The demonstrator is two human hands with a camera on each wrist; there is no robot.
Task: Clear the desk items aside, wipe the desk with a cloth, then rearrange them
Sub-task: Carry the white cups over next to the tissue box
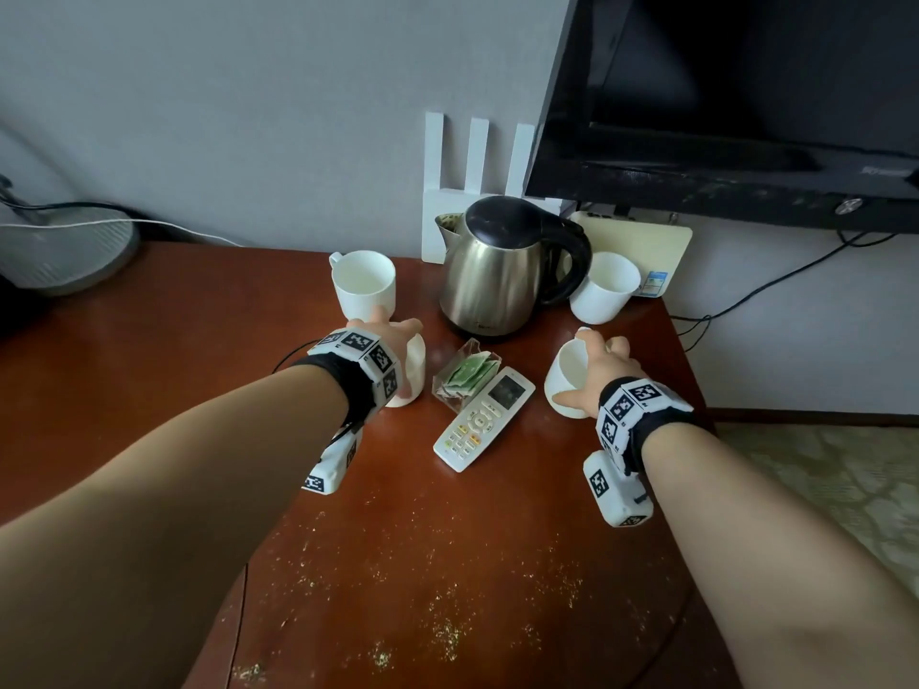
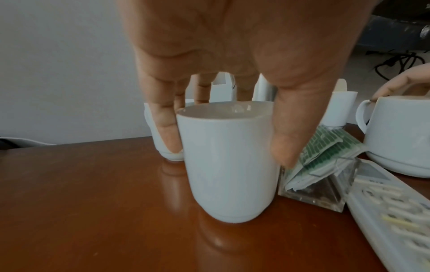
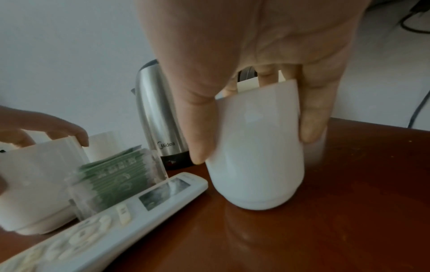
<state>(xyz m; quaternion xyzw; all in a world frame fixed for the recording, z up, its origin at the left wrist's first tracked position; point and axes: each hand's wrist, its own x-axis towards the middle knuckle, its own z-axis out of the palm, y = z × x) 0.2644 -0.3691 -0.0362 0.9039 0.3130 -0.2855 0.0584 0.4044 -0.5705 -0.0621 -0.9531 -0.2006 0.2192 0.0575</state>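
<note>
Four white mugs stand on the reddish-brown desk (image 1: 164, 340). My left hand (image 1: 393, 340) grips the near-left mug (image 1: 415, 370) from above, thumb and fingers down its sides (image 2: 228, 162). My right hand (image 1: 599, 363) grips the near-right mug (image 1: 564, 377) the same way; this mug (image 3: 256, 165) is tilted, its mouth turned left. Between them lie a clear holder of green tea bags (image 1: 465, 377) and a white remote (image 1: 485, 419). A steel kettle (image 1: 502, 271) stands behind, flanked by a back-left mug (image 1: 365, 285) and a back-right mug (image 1: 604, 288).
Pale crumbs speckle the near desk surface (image 1: 447, 614). A black TV (image 1: 746, 92) hangs over the back right, with a white router (image 1: 477, 181) and a cream box (image 1: 646, 241) against the wall. A grey fan base (image 1: 64, 251) sits far left. The desk's right edge (image 1: 691, 370) drops to the floor.
</note>
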